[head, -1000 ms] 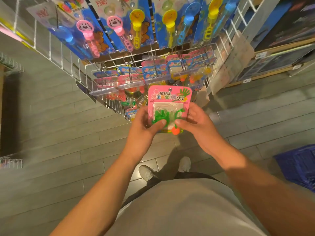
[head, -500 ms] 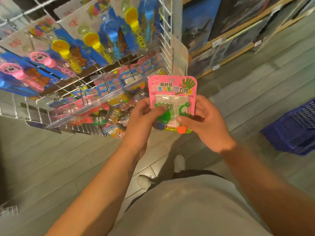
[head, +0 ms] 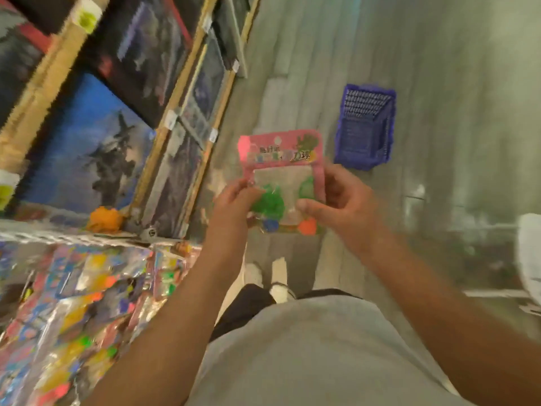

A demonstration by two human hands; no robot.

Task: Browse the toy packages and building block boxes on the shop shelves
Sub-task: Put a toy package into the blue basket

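Note:
I hold a pink toy package (head: pixel 281 159) with green, blue and orange pieces behind clear plastic, upright in front of my chest. My left hand (head: pixel 234 203) pinches its lower left edge. My right hand (head: pixel 339 200) grips its right side with the thumb across the front. Large building block boxes (head: pixel 87 142) with dark and blue pictures stand on wooden shelves (head: pixel 49 80) at the upper left. Several bright bagged toys (head: pixel 73 303) hang on a wire rack at the lower left. The frame is blurred.
A blue plastic shopping basket (head: pixel 366 127) sits on the grey plank floor (head: pixel 439 83) ahead to the right. An orange toy (head: pixel 104 219) lies at the rack's top edge. Something white (head: pixel 530 253) shows at the right edge. My shoes (head: pixel 269 276) are below the package.
My view has swung to the right: the hanging rack slid to the lower left and the box shelves and basket came into view. Both hands kept hold of the pink package.

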